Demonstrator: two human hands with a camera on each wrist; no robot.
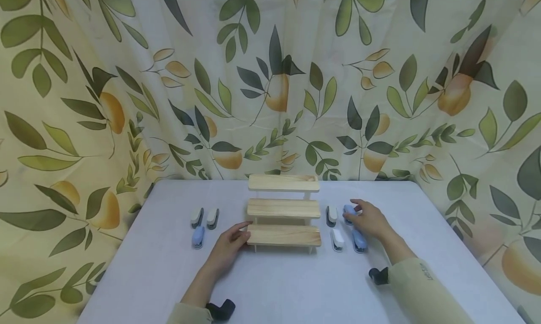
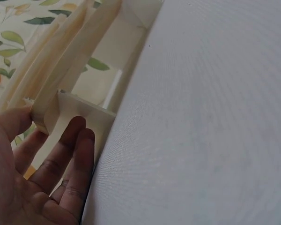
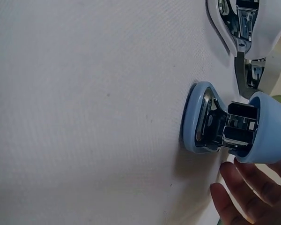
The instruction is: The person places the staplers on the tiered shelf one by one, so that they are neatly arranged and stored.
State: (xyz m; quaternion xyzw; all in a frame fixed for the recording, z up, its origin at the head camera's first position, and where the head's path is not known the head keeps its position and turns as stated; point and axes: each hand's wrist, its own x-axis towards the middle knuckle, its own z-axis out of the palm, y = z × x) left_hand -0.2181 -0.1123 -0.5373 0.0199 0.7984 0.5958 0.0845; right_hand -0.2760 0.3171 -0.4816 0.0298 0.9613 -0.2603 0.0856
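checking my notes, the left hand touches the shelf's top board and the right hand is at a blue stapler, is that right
Not quite: the left hand touches the bottom board of the shelf, as the head view shows. The right hand is at a blue stapler.

- Light-blue, round-ended plastic stapler [image 3: 271, 131]: smooth, glossy shell; shiny metal inside.
- White, rounded plastic staplers [image 3: 271, 28]: smooth shells, bright metal parts.
- Pale, three-tiered wooden stand [image 1: 283, 208]: matt, smooth boards with visible grain; supports [image 2: 97, 118] look like white plastic.
- White bench cloth [image 1: 279, 286]: matt, finely ribbed.
- Leaf-and-fruit-printed curtain [image 1: 279, 98]: matt, softly creased cloth.
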